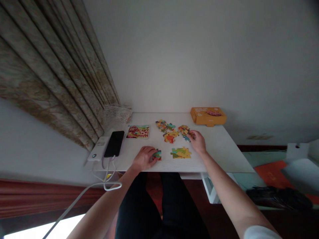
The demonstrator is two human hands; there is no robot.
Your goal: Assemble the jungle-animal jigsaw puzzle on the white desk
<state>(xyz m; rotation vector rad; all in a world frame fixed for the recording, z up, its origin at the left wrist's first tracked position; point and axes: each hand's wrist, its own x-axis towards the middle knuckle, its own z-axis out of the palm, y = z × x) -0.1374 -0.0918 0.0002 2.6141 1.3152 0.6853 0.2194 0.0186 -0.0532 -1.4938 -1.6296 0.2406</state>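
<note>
White desk, set against a pale wall beside patterned curtains, carries puzzle pieces near its middle, a phone and an orange box. One person's left hand pinches a teal-and-red piece near the front edge; the right hand curls at the pieces farther back, its grip unclear.

Black rectangular smartphone, white cable at lower edge; white box-like object just beside. Left: beige floral-patterned fabric curtain in folds. Lower right: flat orange item, glossy black bundle.
</note>
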